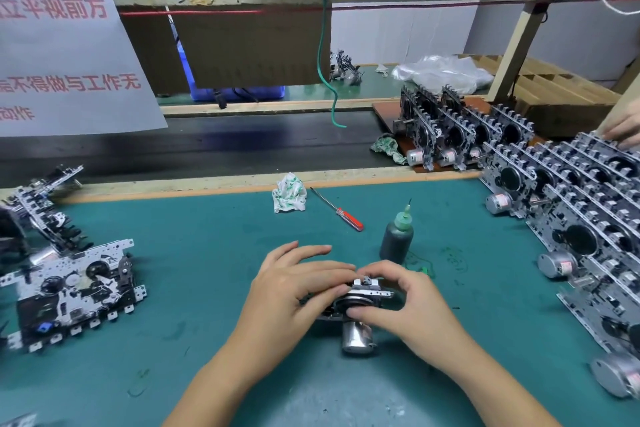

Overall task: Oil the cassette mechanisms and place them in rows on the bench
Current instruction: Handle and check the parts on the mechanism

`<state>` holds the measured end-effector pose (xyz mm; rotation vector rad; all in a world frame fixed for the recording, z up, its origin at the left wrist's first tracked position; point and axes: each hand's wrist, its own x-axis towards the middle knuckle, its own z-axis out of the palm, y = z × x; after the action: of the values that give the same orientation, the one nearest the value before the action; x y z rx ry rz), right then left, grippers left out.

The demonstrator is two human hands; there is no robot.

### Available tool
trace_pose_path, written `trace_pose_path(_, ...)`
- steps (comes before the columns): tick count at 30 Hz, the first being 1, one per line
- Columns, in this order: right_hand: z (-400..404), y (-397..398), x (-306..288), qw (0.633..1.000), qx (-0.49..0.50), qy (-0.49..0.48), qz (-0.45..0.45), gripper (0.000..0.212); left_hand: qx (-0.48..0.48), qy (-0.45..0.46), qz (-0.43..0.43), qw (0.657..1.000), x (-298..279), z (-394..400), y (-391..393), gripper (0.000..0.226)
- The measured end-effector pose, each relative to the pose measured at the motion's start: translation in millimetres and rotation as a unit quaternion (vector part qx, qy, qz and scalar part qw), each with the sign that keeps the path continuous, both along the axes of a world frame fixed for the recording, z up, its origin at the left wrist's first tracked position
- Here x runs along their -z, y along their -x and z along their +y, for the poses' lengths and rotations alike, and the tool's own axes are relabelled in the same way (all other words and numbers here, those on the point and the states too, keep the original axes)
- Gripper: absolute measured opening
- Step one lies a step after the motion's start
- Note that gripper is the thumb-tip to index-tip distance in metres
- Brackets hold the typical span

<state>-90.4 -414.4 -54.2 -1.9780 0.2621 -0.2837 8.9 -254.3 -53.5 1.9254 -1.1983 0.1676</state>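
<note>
Holding one cassette mechanism (349,302) between them at the near middle of the green bench (194,253), both hands curl round it: the left hand (294,284) grips its left side, the right hand (398,295) pinches its right edge. The oil bottle (397,239) stands upright just beyond, nearer the right hand, which looks best placed to reach it. The finished rows (571,211) lie further right, running away from the person.
</note>
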Motion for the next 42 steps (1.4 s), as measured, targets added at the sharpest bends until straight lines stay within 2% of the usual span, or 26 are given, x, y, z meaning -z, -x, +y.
trace_pose_path(4, 2.3, 3.4, -1.7, 1.000, -0.007, 0.027, -0.002, 0.029, 0.000, 0.007, -0.002, 1.000, 0.6, 0.7, 1.0, 0.024)
trace_pose_path(7, 1.7, 8.8, -0.1, 0.988, 0.003, 0.154, 0.004, 0.032, -0.004, 0.012, 0.008, 1.000, 1.9, 3.4, 3.0, 0.024)
trace_pose_path(10, 0.8, 17.6, 4.2, 0.944, 0.057, 0.325, -0.018, 0.049, -0.004, 0.010, 0.014, 1.000, 0.6, 4.1, 4.1, 0.025)
trace_pose_path(12, 1.8, 21.5, 9.0, 0.913, 0.078, 0.394, -0.068, 0.044, -0.003, 0.006, 0.014, 1.000, -1.6, 2.5, 4.0, 0.026)
trace_pose_path(14, 0.4, 21.3, 12.3, 0.894, 0.087, 0.431, -0.079, 0.041, -0.003, 0.005, 0.009, 1.000, -3.8, 0.7, 3.6, 0.025)
trace_pose_path(23, -6.8, 21.0, 11.8, 0.890, 0.028, 0.454, -0.038, 0.042, -0.001, 0.009, 0.011, 1.000, -5.1, -0.3, 3.2, 0.024)
trace_pose_path(27, -8.1, 18.6, 2.6, 0.928, 0.022, 0.371, -0.015, 0.052, 0.000, 0.002, 0.011, 1.000, -5.3, 0.5, 3.2, 0.025)
trace_pose_path(29, -6.4, 14.9, -5.0, 0.943, 0.029, 0.328, -0.054, 0.046, 0.000, -0.003, 0.015, 1.000, -6.7, 0.8, 4.2, 0.027)
trace_pose_path(32, -0.2, 4.4, -19.7, 0.915, 0.027, 0.380, -0.132, 0.035, -0.006, 0.014, 0.039, 0.999, -8.8, 2.8, 6.3, 0.028)
trace_pose_path(36, 4.2, -8.8, -36.2, 0.858, -0.029, 0.495, -0.134, 0.040, -0.038, 0.048, 0.018, 0.998, -10.4, 14.3, 4.8, 0.027)
trace_pose_path(42, -0.8, -21.6, -41.0, 0.838, -0.112, 0.518, -0.128, 0.041, -0.098, 0.026, -0.039, 0.994, -14.2, 34.0, -2.8, 0.025)
